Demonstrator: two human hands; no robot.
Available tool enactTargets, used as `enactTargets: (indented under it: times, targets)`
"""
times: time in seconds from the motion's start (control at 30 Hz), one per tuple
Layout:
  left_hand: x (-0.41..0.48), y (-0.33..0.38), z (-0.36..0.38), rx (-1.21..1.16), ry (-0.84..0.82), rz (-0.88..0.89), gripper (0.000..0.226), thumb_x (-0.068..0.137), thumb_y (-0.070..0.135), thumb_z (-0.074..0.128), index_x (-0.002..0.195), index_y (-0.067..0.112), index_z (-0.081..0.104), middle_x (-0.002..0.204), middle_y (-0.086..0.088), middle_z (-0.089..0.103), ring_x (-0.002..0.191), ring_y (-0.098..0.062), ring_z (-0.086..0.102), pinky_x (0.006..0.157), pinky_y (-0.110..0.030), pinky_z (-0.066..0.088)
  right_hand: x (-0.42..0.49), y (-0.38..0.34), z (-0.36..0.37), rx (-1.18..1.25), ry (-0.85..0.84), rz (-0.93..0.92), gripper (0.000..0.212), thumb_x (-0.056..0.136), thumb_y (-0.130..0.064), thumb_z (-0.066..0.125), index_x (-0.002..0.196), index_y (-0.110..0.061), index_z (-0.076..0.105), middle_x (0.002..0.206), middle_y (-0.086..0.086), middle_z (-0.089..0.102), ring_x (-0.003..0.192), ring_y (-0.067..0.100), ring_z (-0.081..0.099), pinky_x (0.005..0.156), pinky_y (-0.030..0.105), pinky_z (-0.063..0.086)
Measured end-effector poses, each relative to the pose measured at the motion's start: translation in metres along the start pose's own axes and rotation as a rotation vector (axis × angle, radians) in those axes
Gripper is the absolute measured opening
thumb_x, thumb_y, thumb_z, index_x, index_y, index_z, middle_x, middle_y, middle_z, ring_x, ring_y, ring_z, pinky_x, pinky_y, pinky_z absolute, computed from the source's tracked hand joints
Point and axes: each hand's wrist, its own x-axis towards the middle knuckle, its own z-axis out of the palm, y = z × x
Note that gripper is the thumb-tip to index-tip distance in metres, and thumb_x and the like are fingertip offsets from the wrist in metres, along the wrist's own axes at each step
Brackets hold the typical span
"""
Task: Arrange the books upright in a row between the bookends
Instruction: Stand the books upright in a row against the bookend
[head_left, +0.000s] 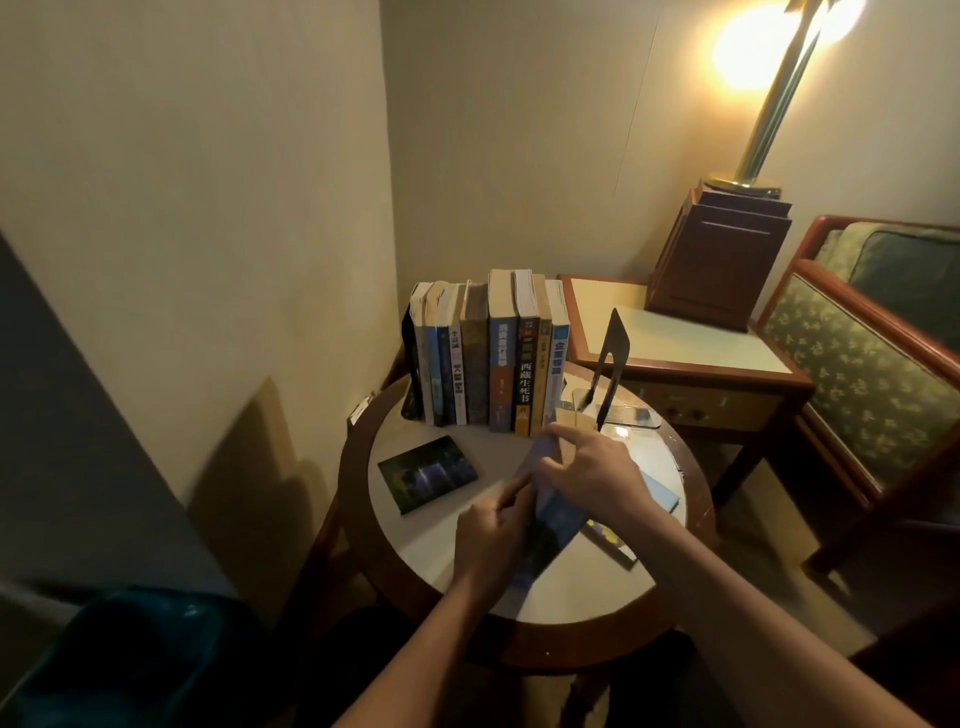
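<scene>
Blue book (553, 519) — held tilted above the table (415, 545), right hand (587, 467) curled over its top, left hand (491, 535) pinching its near edge. To be stood spine-outward in the gap between upright row (488, 364) and right bookend (613, 358) — row left unknocked.

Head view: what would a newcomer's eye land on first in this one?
Probably the glowing lamp at top right, then the row of upright books at the back of the round table, with a dark bookend standing apart to its right. In front, the left hand and right hand both grip a blue book, and a dark book lies flat at left.
</scene>
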Motion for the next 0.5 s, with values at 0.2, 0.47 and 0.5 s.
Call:
enactTargets:
  times: [0.2,0.47,0.5]
  targets:
    - [0.016,-0.018,-0.001,0.307,-0.026,0.060,0.046,0.100,0.047,0.052,0.142,0.027,0.054,0.140,0.007,0.059,0.125,-0.007,0.053,0.104,-0.029,0.046,-0.003,0.023,-0.009,0.016,0.077,0.008,0.039,0.101,-0.027,0.052,0.140,-0.032,0.055,0.140,0.007,0.058,0.081,0.010,0.055,0.052,0.014,0.040]
    - [0.047,-0.052,-0.013,0.894,-0.028,0.121,0.058,0.102,0.045,0.044,0.155,0.027,0.030,0.161,0.001,0.031,0.146,-0.020,0.028,0.116,-0.039,0.029,0.004,0.041,-0.043,-0.007,0.208,-0.038,0.036,0.101,-0.027,0.053,0.136,-0.034,0.060,0.132,0.010,0.061,0.073,0.021,0.064,0.054,0.035,0.057]
    - [0.051,-0.058,-0.015,0.977,-0.026,0.131,0.062,0.101,0.048,0.043,0.156,0.027,0.024,0.163,0.000,0.025,0.149,-0.023,0.022,0.119,-0.042,0.025,0.008,0.043,-0.048,-0.012,0.228,-0.044,0.035,0.101,-0.027,0.053,0.135,-0.034,0.060,0.134,0.011,0.061,0.074,0.021,0.064,0.053,0.036,0.057]
